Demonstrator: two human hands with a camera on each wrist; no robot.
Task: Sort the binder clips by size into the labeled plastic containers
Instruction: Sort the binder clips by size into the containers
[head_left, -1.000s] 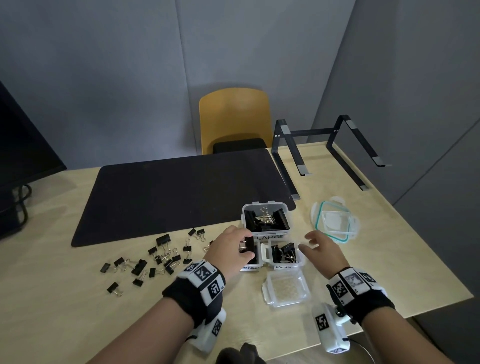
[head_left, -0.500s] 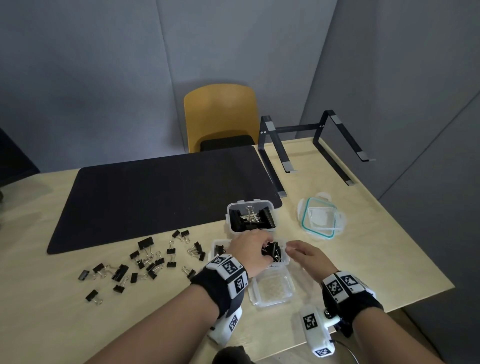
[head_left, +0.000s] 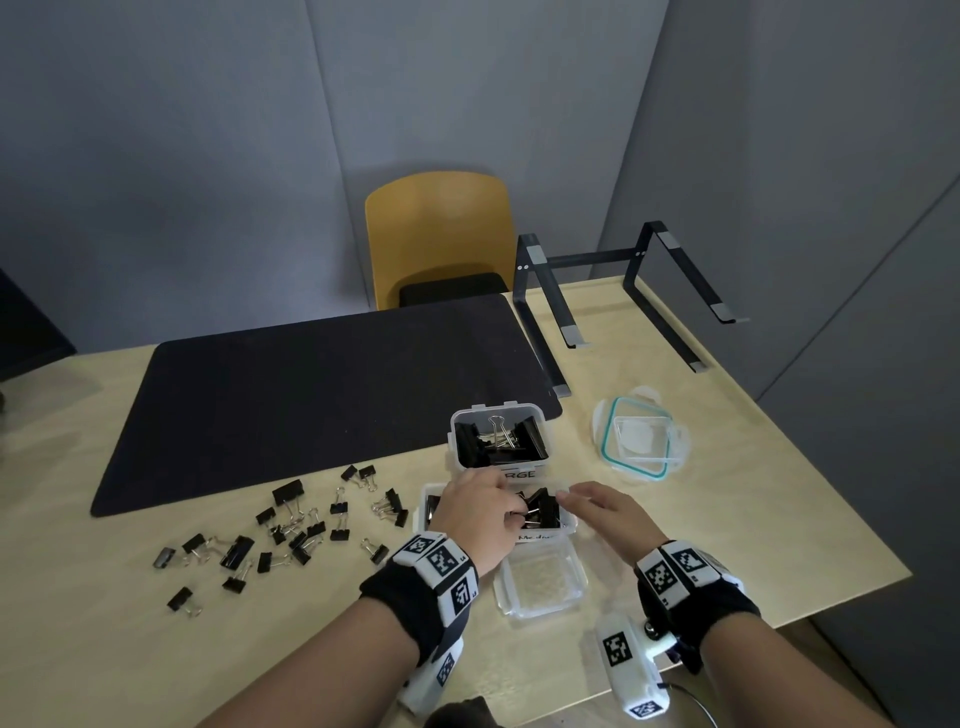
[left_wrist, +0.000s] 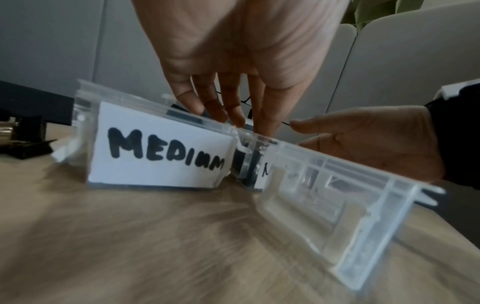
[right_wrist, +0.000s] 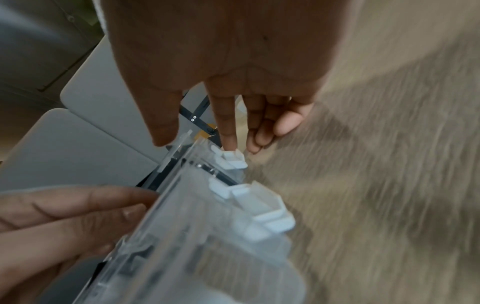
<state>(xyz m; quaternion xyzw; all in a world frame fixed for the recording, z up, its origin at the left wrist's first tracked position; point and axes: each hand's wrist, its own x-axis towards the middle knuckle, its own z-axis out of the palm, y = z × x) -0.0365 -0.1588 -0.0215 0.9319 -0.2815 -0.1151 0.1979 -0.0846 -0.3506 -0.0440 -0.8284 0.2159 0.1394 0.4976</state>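
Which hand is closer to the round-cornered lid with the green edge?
The right hand. It hovers over the clip box just in front of the lid, slightly to its left. The left hand is farther left, beyond the right hand.

On the table in front of me, loose clips lay scattered to the left, just before the mat. Right of them two small boxes sat side by side, with a bigger box of clips behind them and a lid in front. Another lid lay farther right, the stand behind it, and a chair beyond the table.
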